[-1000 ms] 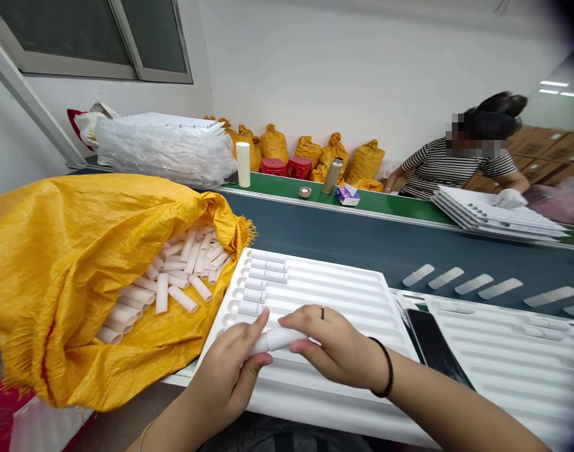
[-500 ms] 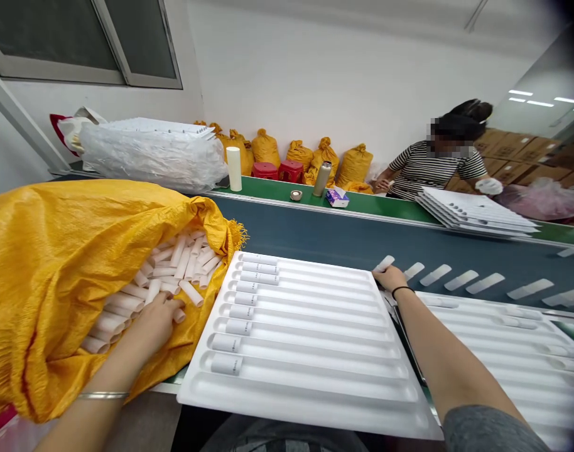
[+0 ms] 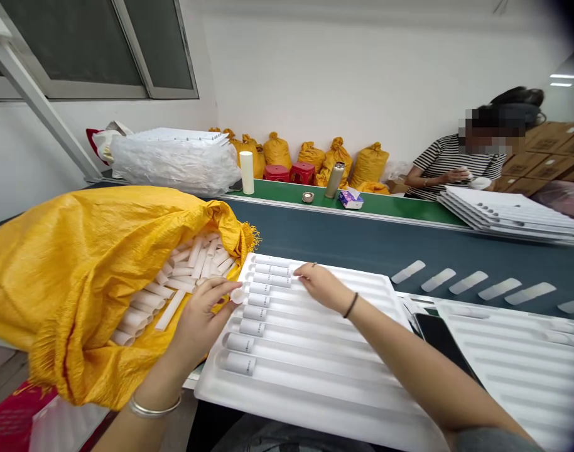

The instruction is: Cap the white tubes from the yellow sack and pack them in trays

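Note:
My left hand point(image 3: 209, 317) is pinched around a short white tube point(image 3: 237, 295) at the left edge of a white ridged tray point(image 3: 343, 383). Most of that tube is hidden by the fingers. My right hand point(image 3: 323, 285) has its fingertips closed over the tray's upper grooves, beside the end of a labelled tube point(image 3: 280, 280); what they hold, if anything, is hidden. Several short labelled tubes point(image 3: 240, 342) lie along the tray's left side, one per groove. Left of the tray, a yellow woven sack point(image 3: 93, 251) gapes with many loose white tubes point(image 3: 202, 260) spilling toward its mouth.
Several translucent tubes point(image 3: 463, 282) lie on the dark belt point(image 3: 343, 229) behind the tray. A phone point(image 3: 444, 342) and a second tray point(image 3: 508, 364) are to the right. Across the belt, a co-worker point(image 3: 475, 163) stands behind stacked trays point(image 3: 513, 213).
My left hand has left the sack and come to the tray edge with a tube. My right hand has moved left from the belt side onto the tray. The co-worker's hands have come together.

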`<state>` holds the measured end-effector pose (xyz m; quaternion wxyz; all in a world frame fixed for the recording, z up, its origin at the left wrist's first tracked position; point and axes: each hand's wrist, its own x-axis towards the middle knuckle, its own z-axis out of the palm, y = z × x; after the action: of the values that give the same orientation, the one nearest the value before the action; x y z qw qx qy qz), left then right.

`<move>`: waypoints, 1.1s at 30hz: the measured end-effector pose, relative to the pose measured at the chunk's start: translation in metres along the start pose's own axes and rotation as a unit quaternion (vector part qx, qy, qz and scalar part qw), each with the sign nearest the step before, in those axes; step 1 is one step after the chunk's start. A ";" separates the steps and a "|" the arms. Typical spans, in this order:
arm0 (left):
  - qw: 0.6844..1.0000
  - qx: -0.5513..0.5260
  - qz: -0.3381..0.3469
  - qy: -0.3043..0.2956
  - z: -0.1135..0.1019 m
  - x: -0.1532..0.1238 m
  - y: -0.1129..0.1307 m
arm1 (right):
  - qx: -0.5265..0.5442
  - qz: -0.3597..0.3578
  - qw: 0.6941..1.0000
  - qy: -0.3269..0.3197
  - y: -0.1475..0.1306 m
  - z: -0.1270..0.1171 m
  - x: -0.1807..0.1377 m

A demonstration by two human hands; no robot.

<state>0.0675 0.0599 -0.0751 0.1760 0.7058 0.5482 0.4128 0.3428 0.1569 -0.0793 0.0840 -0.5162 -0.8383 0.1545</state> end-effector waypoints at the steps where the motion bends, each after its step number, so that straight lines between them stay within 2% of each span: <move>1: 1.000 -0.029 0.002 0.002 0.004 0.000 0.006 | 0.004 -0.017 1.000 0.001 -0.010 0.012 0.009; 3: 0.992 -0.119 -0.024 0.021 0.010 -0.001 0.013 | 0.007 -0.027 1.000 0.009 -0.019 0.027 0.022; 5: 0.962 -0.254 -0.088 0.051 0.010 -0.005 0.015 | 0.011 -0.026 0.999 0.032 -0.021 0.028 0.026; 9: 0.837 -0.494 -0.211 0.101 0.004 -0.013 0.019 | 0.053 -0.055 0.995 0.069 -0.030 0.009 0.007; 10: 0.811 -0.527 -0.231 0.101 0.003 -0.014 0.020 | 0.089 -0.079 0.991 0.066 -0.035 0.003 -0.001; 12: 0.780 -0.562 -0.262 0.083 0.003 -0.015 0.024 | 0.197 -0.145 0.968 0.056 -0.045 -0.006 -0.018; 14: 0.769 -0.571 -0.279 0.069 0.006 -0.015 0.027 | 0.296 -0.207 0.931 0.055 -0.053 -0.011 -0.032; 16: 0.766 -0.573 -0.286 0.062 0.009 -0.014 0.029 | 0.326 -0.224 0.915 0.078 -0.057 -0.015 -0.040; 19: 0.768 -0.570 -0.285 0.064 0.013 -0.014 0.030 | 0.337 -0.175 0.915 0.140 -0.056 -0.020 -0.045; 22: 0.788 -0.544 -0.283 0.056 0.015 -0.013 0.031 | 0.339 -0.164 0.912 0.160 -0.052 -0.027 -0.048; 25: 0.842 -0.470 -0.266 0.020 0.014 -0.013 0.033 | 0.279 -0.229 0.920 0.150 -0.050 -0.035 -0.052; 28: 0.892 -0.380 -0.235 -0.067 0.012 -0.015 0.036 | 0.236 -0.278 0.922 0.129 -0.050 -0.039 -0.055; 30: 0.916 -0.325 -0.211 -0.102 0.009 -0.017 0.038 | 0.237 -0.259 0.929 0.116 -0.050 -0.038 -0.057; 33: 0.965 -0.212 -0.132 -0.077 0.007 -0.020 0.041 | 0.258 -0.203 0.939 0.098 -0.050 -0.034 -0.057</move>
<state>0.0981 0.0291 -0.0584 0.4159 0.6034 0.5211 0.4375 0.3368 0.0908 -0.0289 0.3259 -0.3081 -0.8441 0.2937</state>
